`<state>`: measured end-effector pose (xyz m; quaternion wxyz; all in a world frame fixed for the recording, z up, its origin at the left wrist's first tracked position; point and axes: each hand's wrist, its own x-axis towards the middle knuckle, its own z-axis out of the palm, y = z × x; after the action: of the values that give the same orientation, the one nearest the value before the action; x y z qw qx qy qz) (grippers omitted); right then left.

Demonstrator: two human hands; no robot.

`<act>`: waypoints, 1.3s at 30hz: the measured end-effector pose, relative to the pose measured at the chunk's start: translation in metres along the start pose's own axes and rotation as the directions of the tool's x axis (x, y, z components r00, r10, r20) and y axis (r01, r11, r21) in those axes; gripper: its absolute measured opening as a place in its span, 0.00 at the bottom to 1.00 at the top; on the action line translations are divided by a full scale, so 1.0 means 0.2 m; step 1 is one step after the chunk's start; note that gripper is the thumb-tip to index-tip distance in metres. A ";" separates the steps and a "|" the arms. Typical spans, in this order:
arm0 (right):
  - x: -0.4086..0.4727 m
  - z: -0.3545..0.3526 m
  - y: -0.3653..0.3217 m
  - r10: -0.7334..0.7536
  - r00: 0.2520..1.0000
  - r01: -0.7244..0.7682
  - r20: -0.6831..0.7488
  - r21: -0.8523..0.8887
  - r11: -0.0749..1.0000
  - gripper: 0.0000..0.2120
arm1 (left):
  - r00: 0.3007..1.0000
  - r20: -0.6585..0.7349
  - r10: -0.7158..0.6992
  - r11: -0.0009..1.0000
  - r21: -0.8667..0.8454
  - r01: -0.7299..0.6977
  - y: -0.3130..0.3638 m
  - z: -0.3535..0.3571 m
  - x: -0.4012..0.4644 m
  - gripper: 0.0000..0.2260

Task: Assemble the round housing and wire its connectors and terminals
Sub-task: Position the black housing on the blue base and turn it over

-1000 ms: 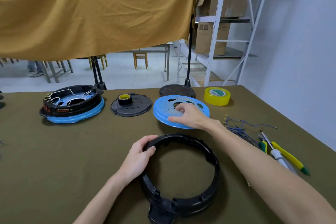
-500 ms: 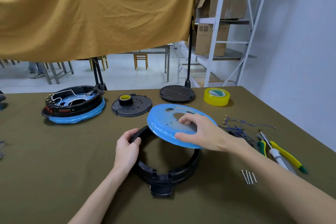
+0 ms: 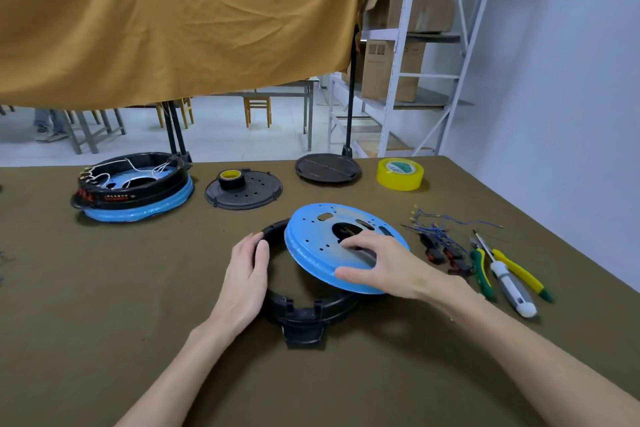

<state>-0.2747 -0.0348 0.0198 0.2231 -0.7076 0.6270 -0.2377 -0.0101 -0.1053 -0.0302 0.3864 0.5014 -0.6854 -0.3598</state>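
A black ring housing point(image 3: 304, 312) lies on the olive table cloth near the front middle. My left hand point(image 3: 246, 274) grips its left rim. A blue round plate point(image 3: 322, 236) with holes is tilted over the ring's right half. My right hand point(image 3: 384, 263) holds it, fingers hooked in the centre hole and thumb on the near edge. A bundle of blue wires with connectors point(image 3: 440, 236) lies to the right of the plate.
A finished black-and-blue housing point(image 3: 135, 187) with white wires sits at the back left. A black disc with a tape roll point(image 3: 242, 189), a dark lid point(image 3: 327, 168) and yellow tape point(image 3: 400, 173) line the back. Pliers point(image 3: 483, 270) and screwdrivers point(image 3: 509, 282) lie at right.
My right hand lifted the blue plate from the table and brought it over the ring, now lowering it to the right side. My left hand pulled the ring back and keeps hold of its rim.
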 end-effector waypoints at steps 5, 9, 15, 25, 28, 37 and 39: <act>0.02 -0.06 -0.08 -0.029 1.000 0.029 -0.005 0.063 0.998 0.26 | 0.992 -0.007 0.126 0.990 0.059 -0.125 -0.02 -0.02 0.00 0.23; 0.02 -0.20 -0.12 -0.047 0.979 0.120 -0.197 0.375 0.919 0.23 | 0.895 0.153 0.420 0.850 0.279 -0.447 -0.04 -0.05 -0.05 0.19; 0.00 -0.27 -0.12 0.011 0.931 0.187 -0.366 0.502 0.844 0.26 | 0.790 0.346 0.506 0.597 0.520 -0.611 -0.07 -0.06 -0.06 0.29; -0.08 -0.33 -0.08 -0.106 0.854 0.274 -0.510 0.267 0.924 0.20 | 0.966 -0.140 0.219 0.959 -0.150 -0.239 0.01 -0.12 -0.03 0.25; -0.10 -0.29 -0.02 -0.103 0.859 0.210 -0.501 0.162 0.964 0.21 | 0.950 -0.310 0.032 0.943 -0.306 -0.132 0.03 -0.17 0.01 0.30; -0.09 0.04 -0.02 -0.139 0.987 0.109 -0.086 -0.285 0.952 0.32 | 0.859 -0.352 -0.373 0.785 -0.613 0.089 -0.06 -0.24 0.11 0.30; -0.06 0.11 -0.05 -0.147 0.988 0.125 -0.042 -0.339 0.932 0.33 | 0.849 -0.354 -0.392 0.749 -0.659 0.071 -0.05 -0.24 0.11 0.30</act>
<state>-0.2540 -0.0216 0.0085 0.0614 -0.7686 0.6149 -0.1658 0.0318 -0.1342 -0.0149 0.6349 0.5008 -0.3418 -0.4788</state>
